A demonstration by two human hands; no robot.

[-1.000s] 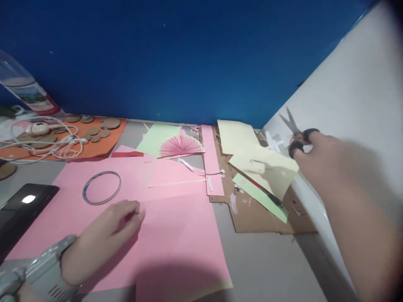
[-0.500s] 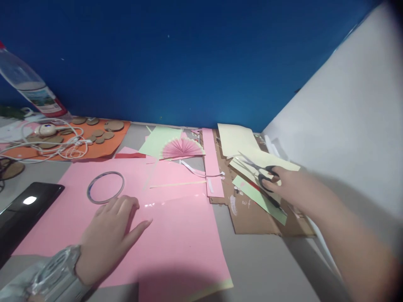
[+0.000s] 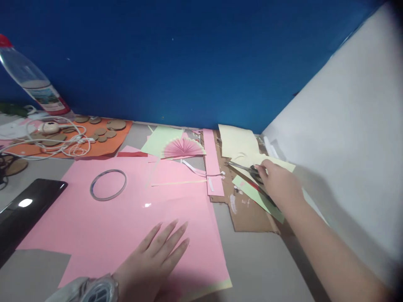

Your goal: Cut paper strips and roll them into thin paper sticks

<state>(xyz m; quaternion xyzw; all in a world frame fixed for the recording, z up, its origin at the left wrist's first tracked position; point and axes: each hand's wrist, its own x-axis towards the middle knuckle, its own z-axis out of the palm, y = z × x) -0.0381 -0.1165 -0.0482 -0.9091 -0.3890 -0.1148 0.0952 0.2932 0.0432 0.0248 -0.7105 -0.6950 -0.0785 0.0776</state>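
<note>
My left hand (image 3: 154, 256) lies flat with its fingers stretched out on the large pink paper (image 3: 132, 218) at the front. At the right, my right hand (image 3: 278, 180) has its thumb and fingers closed around the dark handles of a pair of scissors (image 3: 241, 167). The blades point left and rest low over cream paper (image 3: 239, 142) and cardboard (image 3: 252, 214). Part of the handles is hidden behind my fingers. Just below the scissors lies a green paper strip (image 3: 248, 193) with a dark, red-marked tool across it, its kind unclear.
A roll of tape (image 3: 108, 198) lies on the pink paper, left of centre. Further back stands a folded pink paper fan (image 3: 183, 148). A black phone (image 3: 28, 209), tangled white cables (image 3: 63, 147), cardboard discs (image 3: 116, 124) and a bottle (image 3: 47, 98) are at the left. A blue wall (image 3: 176, 63) rises behind.
My left hand has moved right and toward me, away from the tape roll, its fingers now spread. My right hand has shifted slightly left, and the scissors' blades, apart before, now look closed and lower.
</note>
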